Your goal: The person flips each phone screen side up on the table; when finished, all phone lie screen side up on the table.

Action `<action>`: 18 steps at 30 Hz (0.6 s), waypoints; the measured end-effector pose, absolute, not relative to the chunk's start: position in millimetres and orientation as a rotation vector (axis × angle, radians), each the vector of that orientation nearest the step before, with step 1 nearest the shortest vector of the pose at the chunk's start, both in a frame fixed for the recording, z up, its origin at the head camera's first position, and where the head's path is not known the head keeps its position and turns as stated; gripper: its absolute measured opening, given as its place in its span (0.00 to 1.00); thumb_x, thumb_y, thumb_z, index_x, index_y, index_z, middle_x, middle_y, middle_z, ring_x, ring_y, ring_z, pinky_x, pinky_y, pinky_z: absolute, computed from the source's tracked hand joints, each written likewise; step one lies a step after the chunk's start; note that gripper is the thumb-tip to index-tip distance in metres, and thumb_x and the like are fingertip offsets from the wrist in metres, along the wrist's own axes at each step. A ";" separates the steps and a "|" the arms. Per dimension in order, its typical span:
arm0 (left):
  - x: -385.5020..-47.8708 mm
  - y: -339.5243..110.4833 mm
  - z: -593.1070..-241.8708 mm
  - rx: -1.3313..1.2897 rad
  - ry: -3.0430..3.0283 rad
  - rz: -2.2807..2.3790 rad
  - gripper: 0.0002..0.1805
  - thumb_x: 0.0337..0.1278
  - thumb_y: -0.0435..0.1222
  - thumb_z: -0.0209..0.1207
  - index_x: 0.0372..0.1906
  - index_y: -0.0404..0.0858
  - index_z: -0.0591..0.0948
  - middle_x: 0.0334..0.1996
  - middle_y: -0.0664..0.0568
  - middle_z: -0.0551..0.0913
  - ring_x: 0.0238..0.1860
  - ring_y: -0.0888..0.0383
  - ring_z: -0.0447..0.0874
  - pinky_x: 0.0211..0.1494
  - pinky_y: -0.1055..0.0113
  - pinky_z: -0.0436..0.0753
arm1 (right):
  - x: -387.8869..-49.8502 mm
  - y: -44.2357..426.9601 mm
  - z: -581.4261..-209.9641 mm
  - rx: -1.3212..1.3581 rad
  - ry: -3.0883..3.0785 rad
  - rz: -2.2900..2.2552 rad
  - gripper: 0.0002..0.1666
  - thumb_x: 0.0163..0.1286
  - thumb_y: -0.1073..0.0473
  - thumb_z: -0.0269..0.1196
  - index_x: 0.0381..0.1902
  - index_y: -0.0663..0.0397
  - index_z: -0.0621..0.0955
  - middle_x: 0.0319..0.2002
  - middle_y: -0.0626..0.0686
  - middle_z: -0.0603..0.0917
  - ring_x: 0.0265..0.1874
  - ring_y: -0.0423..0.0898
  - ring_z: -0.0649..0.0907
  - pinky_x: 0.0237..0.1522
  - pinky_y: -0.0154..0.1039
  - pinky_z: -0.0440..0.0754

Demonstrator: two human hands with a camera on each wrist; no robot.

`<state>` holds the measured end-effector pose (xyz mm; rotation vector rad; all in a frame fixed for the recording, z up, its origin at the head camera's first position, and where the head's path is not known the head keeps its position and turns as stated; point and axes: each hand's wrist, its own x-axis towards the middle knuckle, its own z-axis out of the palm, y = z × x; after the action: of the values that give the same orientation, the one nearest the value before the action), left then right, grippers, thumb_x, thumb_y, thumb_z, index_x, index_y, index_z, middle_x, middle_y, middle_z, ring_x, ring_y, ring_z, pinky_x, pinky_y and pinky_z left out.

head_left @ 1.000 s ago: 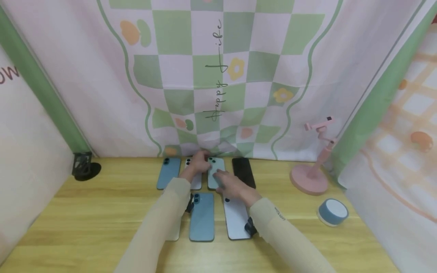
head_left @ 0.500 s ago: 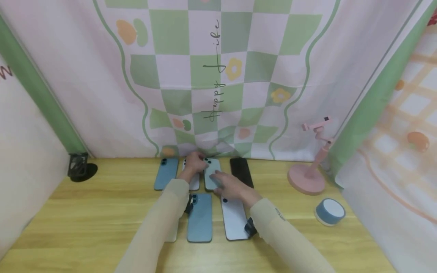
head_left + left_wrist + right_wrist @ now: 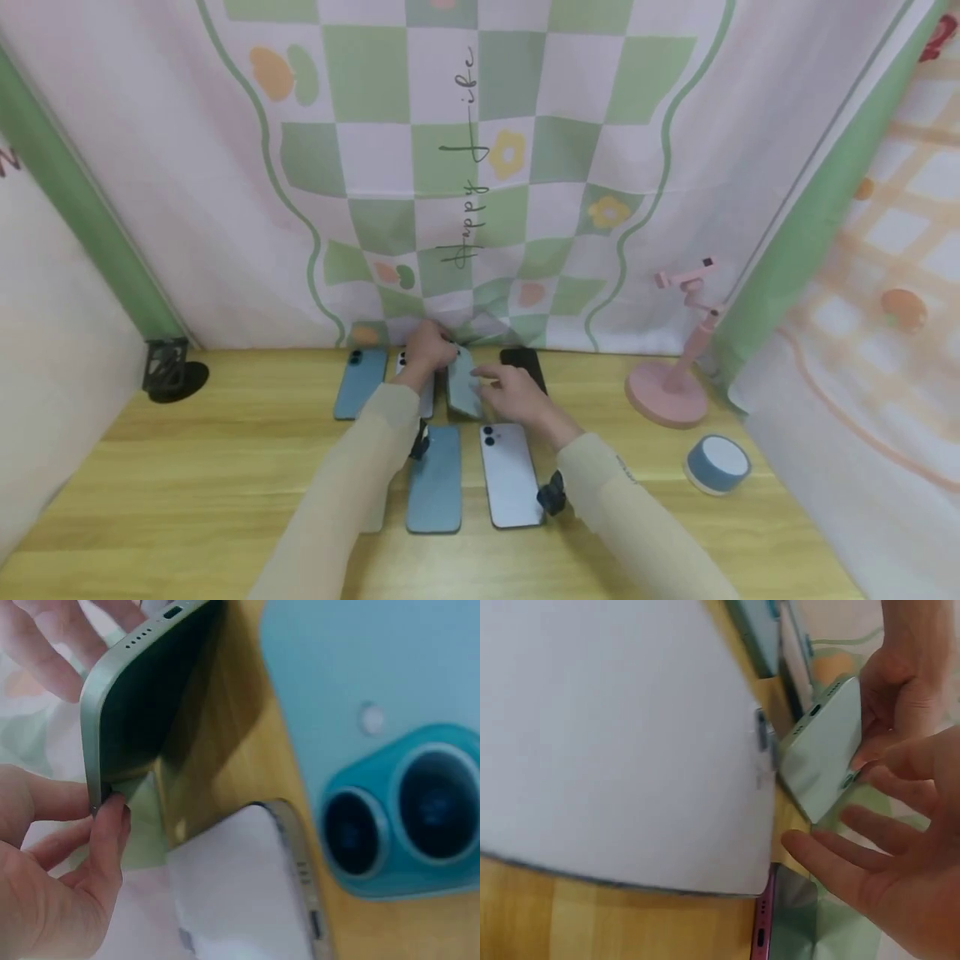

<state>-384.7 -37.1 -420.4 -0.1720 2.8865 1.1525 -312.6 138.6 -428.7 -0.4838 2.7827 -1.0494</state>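
At the back row, my left hand [image 3: 430, 346] pinches the top camera end of a pale green smartphone [image 3: 462, 383], which is tilted up off the table. In the left wrist view the thumb and fingers of my left hand [image 3: 64, 877] grip a corner of the phone [image 3: 94, 735], its dark screen facing the table. Just right of it, my right hand [image 3: 519, 394] hovers with fingers spread and loosely bent, holding nothing. The right wrist view shows my right hand [image 3: 900, 847] beside the raised phone [image 3: 825, 742]; whether a fingertip touches it, I cannot tell.
Left of the raised phone lie a white phone [image 3: 427, 402] and a blue phone [image 3: 360, 385]; right, a black one [image 3: 525, 360]. In front are a blue-green phone [image 3: 435, 492], a white one [image 3: 512, 479] and a partly covered pale one [image 3: 374, 515]. A pink stand [image 3: 667, 393] and blue-white round object [image 3: 717, 464] stand right.
The pale green phone lay flat and now tilts up in my left hand's grip. My right hand has lifted slightly and moved off it to the right. The head view has shifted a little.
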 end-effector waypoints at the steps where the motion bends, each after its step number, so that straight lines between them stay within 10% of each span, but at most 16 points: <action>1: -384.0 -35.6 -417.7 -0.188 2.895 1.137 0.06 0.49 0.30 0.63 0.34 0.37 0.79 0.28 0.50 0.81 0.23 0.55 0.81 0.24 0.69 0.80 | -313.2 139.4 -428.5 -0.464 2.768 -1.071 0.23 0.79 0.54 0.55 0.68 0.52 0.80 0.64 0.60 0.84 0.63 0.59 0.85 0.66 0.56 0.83; 5: -382.2 -30.5 -409.0 -0.225 2.947 1.056 0.17 0.49 0.32 0.67 0.46 0.39 0.81 0.42 0.47 0.86 0.35 0.51 0.85 0.37 0.62 0.85 | -313.5 141.3 -425.6 -0.357 2.648 -1.230 0.26 0.78 0.57 0.56 0.71 0.54 0.76 0.66 0.62 0.83 0.56 0.58 0.89 0.60 0.51 0.87; 11: -384.1 -19.5 -402.3 -0.197 3.087 0.780 0.06 0.49 0.34 0.69 0.34 0.42 0.84 0.37 0.49 0.86 0.40 0.50 0.84 0.45 0.57 0.85 | -310.8 140.7 -421.7 -0.240 2.361 -1.510 0.30 0.79 0.61 0.55 0.76 0.57 0.69 0.66 0.68 0.80 0.60 0.62 0.86 0.57 0.50 0.89; 18: -382.4 -7.0 -402.8 -0.138 3.131 0.732 0.14 0.50 0.36 0.72 0.43 0.43 0.85 0.44 0.48 0.85 0.47 0.49 0.84 0.55 0.54 0.85 | -309.4 139.1 -421.2 -0.099 2.134 -1.716 0.30 0.77 0.62 0.58 0.75 0.59 0.69 0.66 0.69 0.79 0.61 0.65 0.85 0.56 0.47 0.90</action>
<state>-382.4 -7.0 -402.8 -0.1384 3.1311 0.7323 -309.4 139.1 -421.2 -0.0986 2.1343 -1.7161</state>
